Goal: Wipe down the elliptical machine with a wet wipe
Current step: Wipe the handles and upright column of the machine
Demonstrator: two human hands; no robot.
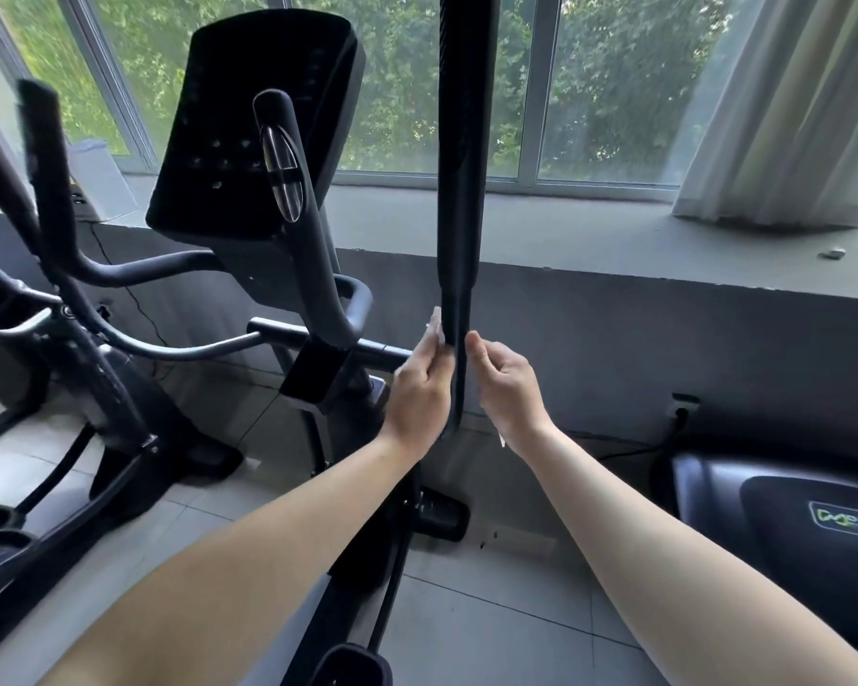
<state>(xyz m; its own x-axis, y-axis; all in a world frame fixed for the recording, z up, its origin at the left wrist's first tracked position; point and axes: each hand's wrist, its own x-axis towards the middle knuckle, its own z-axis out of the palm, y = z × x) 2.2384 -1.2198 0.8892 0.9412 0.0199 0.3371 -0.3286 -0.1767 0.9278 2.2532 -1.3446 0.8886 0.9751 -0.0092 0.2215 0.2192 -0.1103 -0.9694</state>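
Left hand (419,388) pinched the wet wipe (436,326) at nine o'clock of the handlebar (459,190); right hand (504,383) fingers curled, hold unclear — a thin pinch might drop the wipe.

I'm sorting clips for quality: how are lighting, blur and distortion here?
Head view: backlit by the window, so the console is near-black; wide-angle distortion bends the sill; the left edge is smeared; left hand, right hand and wipe are fairly sharp.
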